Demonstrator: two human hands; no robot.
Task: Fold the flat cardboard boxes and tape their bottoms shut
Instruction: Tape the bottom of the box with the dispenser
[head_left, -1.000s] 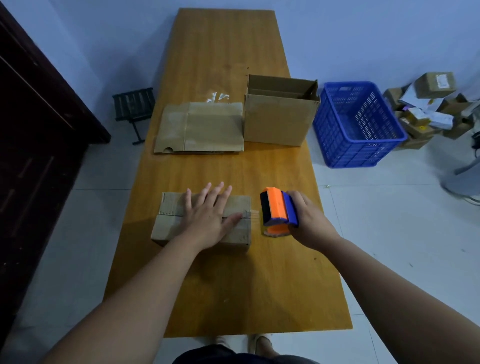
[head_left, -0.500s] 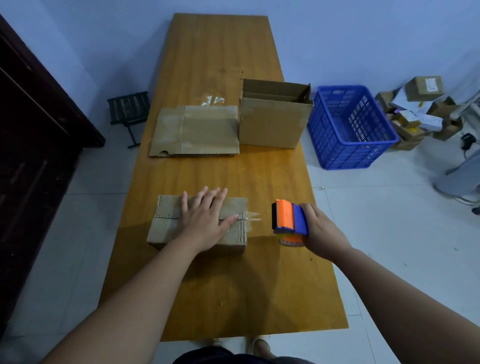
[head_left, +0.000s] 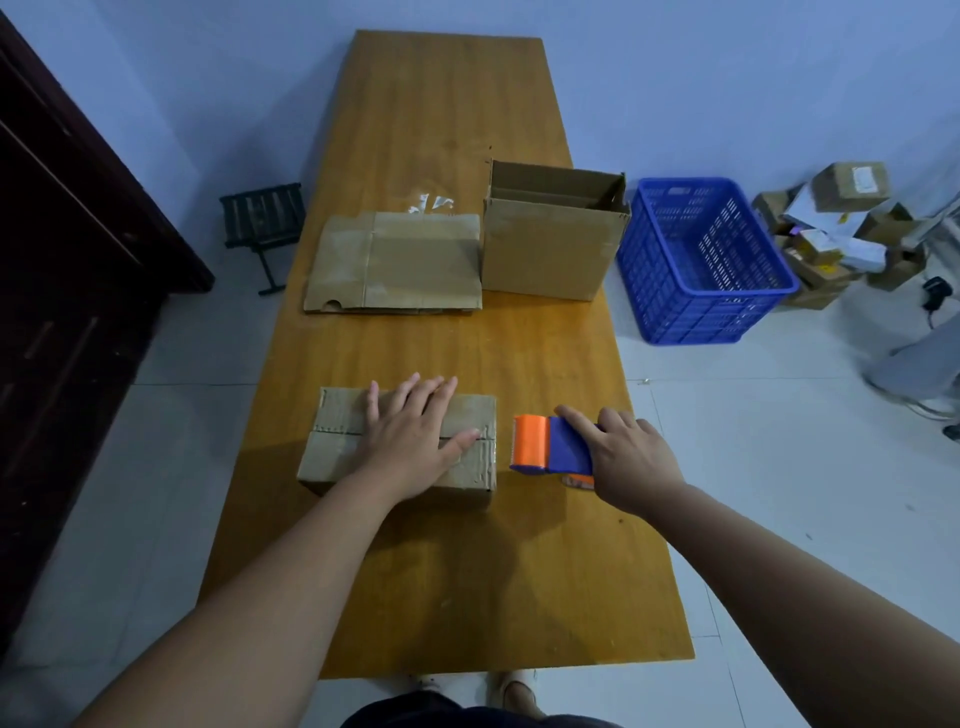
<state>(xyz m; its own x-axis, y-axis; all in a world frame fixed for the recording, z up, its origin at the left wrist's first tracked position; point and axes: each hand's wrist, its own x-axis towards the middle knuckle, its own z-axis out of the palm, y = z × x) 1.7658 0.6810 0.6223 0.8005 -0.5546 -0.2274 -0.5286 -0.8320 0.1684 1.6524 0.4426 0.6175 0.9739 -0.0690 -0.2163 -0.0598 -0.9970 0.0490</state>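
Bare table (head_left: 467, 587) near — open box (head_left: 545, 254), flat cardboard (head_left: 400, 270) beyond.

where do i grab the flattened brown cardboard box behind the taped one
Pinch the near edge of the flattened brown cardboard box, coming from the person's side: it lies flat, so only edges offer hold, and its right edge seems against the open cardboard box.

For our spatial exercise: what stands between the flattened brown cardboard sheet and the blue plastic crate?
An upright, open-topped brown cardboard box, shown in the head view.
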